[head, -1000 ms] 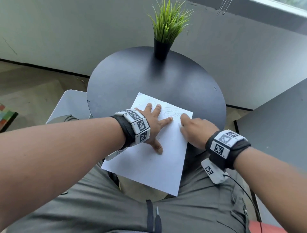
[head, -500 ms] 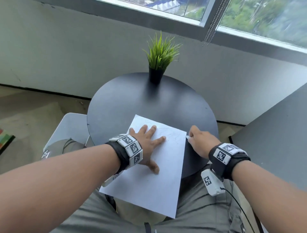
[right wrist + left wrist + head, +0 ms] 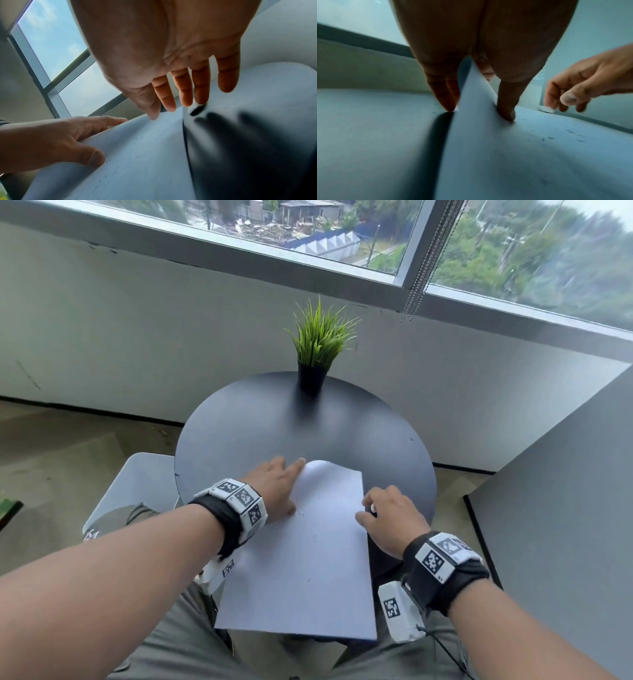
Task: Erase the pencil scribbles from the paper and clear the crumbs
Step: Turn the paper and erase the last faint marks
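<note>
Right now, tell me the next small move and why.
Probably lift the paper and tip it: the left hand pinches its raised left edge, dark crumbs lie on the sheet, and the right hand rests at its right edge.

The head camera looks down on the round black table (image 3: 260, 433); both wrist cameras skim the white paper sheet (image 3: 505, 155) all views share.
</note>
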`<state>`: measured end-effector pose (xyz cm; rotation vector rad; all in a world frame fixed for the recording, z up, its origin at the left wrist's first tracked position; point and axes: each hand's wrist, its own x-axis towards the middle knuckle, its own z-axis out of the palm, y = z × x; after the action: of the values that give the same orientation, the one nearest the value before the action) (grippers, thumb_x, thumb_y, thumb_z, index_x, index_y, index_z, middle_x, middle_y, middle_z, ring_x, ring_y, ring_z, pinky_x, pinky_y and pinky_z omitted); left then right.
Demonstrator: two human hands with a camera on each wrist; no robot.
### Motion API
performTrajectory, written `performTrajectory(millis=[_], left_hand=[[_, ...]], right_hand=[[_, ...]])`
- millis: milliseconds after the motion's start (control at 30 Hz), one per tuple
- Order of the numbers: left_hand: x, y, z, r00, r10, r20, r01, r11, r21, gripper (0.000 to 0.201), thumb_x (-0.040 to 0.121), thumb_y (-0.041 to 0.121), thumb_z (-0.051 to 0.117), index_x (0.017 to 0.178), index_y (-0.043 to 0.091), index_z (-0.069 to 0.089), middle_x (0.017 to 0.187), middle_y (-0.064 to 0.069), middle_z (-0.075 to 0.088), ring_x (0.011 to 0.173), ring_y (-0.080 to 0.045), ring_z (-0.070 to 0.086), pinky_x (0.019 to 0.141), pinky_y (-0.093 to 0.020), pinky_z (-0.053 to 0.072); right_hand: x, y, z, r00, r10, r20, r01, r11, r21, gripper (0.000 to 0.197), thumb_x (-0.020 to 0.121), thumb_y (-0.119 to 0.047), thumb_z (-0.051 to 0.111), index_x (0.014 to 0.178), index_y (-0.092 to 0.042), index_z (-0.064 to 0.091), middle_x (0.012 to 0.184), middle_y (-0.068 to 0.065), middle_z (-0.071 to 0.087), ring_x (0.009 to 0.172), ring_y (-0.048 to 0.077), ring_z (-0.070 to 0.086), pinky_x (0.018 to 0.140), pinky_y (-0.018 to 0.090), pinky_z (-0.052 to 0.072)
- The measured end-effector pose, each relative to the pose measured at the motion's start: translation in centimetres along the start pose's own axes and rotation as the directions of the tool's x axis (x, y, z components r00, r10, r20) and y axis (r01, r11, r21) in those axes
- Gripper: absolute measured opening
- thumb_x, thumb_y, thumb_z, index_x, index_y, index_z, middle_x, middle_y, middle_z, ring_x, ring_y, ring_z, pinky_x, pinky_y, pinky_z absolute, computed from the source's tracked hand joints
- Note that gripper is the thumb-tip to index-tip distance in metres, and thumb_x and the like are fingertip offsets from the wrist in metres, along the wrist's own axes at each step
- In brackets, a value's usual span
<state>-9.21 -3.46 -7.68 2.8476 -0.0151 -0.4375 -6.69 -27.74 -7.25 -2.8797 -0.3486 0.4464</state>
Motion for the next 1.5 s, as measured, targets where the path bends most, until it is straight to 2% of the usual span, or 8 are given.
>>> performTrajectory(millis=[200, 433, 567, 800, 967, 1167, 1300, 1500], left_hand=[[-0.5, -1.6, -2.4, 0.986, -0.081, -0.145, 0.014, 0.909, -0.416, 0.034, 0.089, 0.022, 0.07, 0.121, 0.03, 0.061, 0.118, -0.001, 0.067, 0.11, -0.027, 0.06, 0.089, -0.033, 0.048], [-4.2, -0.6, -9.9, 0.947, 0.15, -0.285, -0.322, 0.501, -0.803, 0.031, 0.082, 0.019, 0.079, 0.109, 0.029, 0.068, 0.105, -0.016, 0.071, 0.09, -0.031, 0.072, 0.076, -0.054, 0.06], [-5.5, -0.5, -13.2, 0.869, 0.184, -0.459, -0.478, 0.55, -0.685, 0.043, 0.079, 0.034, 0.077, 0.118, 0.043, 0.064, 0.112, -0.001, 0.07, 0.105, -0.031, 0.067, 0.081, -0.055, 0.059], [-5.3, -1.5, -14.4, 0.678, 0.172, -0.714, -0.627, 0.642, -0.441, 0.085, 0.078, 0.044, 0.076, 0.151, 0.038, 0.031, 0.154, 0.015, 0.037, 0.143, -0.009, 0.038, 0.118, -0.047, 0.032], [-4.3, -3.5, -12.0, 0.824, -0.002, -0.567, -0.365, 0.764, -0.532, 0.09, 0.082, 0.037, 0.079, 0.153, 0.041, 0.025, 0.155, 0.02, 0.032, 0.138, -0.007, 0.037, 0.118, -0.038, 0.03], [-4.7, -4.2, -13.2, 0.79, -0.121, -0.601, -0.41, 0.625, -0.665, 0.02, 0.074, 0.033, 0.073, 0.094, 0.034, 0.067, 0.09, -0.001, 0.072, 0.08, -0.026, 0.069, 0.08, -0.054, 0.058], [-3.8, -4.4, -12.6, 0.817, -0.309, -0.487, -0.384, 0.34, -0.859, 0.032, 0.071, 0.02, 0.075, 0.101, 0.016, 0.067, 0.101, -0.014, 0.073, 0.084, -0.027, 0.068, 0.073, -0.054, 0.06], [-2.8, -7.5, -2.5, 0.861, -0.503, -0.076, -0.013, 0.126, -0.992, 0.033, 0.074, 0.013, 0.079, 0.105, 0.015, 0.067, 0.108, -0.014, 0.073, 0.098, -0.036, 0.071, 0.085, -0.056, 0.058]], right_hand=[[0.2, 0.2, -0.5, 0.999, 0.02, 0.031, -0.027, 0.97, 0.242, 0.04, 0.091, -0.042, 0.06, 0.126, -0.023, 0.054, 0.117, -0.001, 0.057, 0.106, 0.017, 0.057, 0.094, 0.034, 0.046], [1.0, -1.5, -6.3, 0.989, 0.011, -0.149, 0.097, 0.709, 0.699, 0.027, 0.085, -0.026, 0.074, 0.109, -0.023, 0.062, 0.102, -0.005, 0.066, 0.094, 0.017, 0.065, 0.08, 0.04, 0.055], [0.2, -2.6, -9.5, 0.951, -0.044, -0.305, 0.268, 0.608, 0.747, 0.022, 0.087, -0.016, 0.071, 0.078, -0.014, 0.052, 0.074, 0.003, 0.058, 0.068, 0.017, 0.062, 0.051, 0.03, 0.046], [-1.3, -4.1, -10.6, 0.854, -0.06, -0.517, 0.43, 0.642, 0.635, 0.022, 0.091, -0.02, 0.065, 0.088, -0.003, 0.051, 0.078, 0.016, 0.064, 0.067, 0.015, 0.066, 0.06, 0.045, 0.055], [-0.9, -3.0, -8.0, 0.937, -0.099, -0.334, 0.28, 0.786, 0.552, 0.016, 0.087, -0.036, 0.062, 0.081, -0.023, 0.054, 0.073, -0.004, 0.066, 0.075, 0.021, 0.066, 0.073, 0.054, 0.054], [-0.7, -3.0, -9.4, 0.888, -0.096, -0.45, 0.358, 0.758, 0.545, 0.014, 0.085, -0.035, 0.065, 0.078, -0.031, 0.054, 0.073, -0.005, 0.066, 0.075, 0.023, 0.068, 0.07, 0.049, 0.056], [0.2, -1.9, -9.9, 0.829, 0.003, -0.56, 0.384, 0.724, 0.573, 0.011, 0.088, -0.027, 0.066, 0.092, -0.032, 0.057, 0.087, -0.004, 0.066, 0.077, 0.019, 0.07, 0.066, 0.038, 0.057], [1.2, 1.5, -3.7, 1.0, -0.022, -0.014, 0.025, 0.967, 0.253, 0.02, 0.09, -0.031, 0.062, 0.109, -0.031, 0.056, 0.088, -0.004, 0.063, 0.087, 0.02, 0.064, 0.074, 0.029, 0.048]])
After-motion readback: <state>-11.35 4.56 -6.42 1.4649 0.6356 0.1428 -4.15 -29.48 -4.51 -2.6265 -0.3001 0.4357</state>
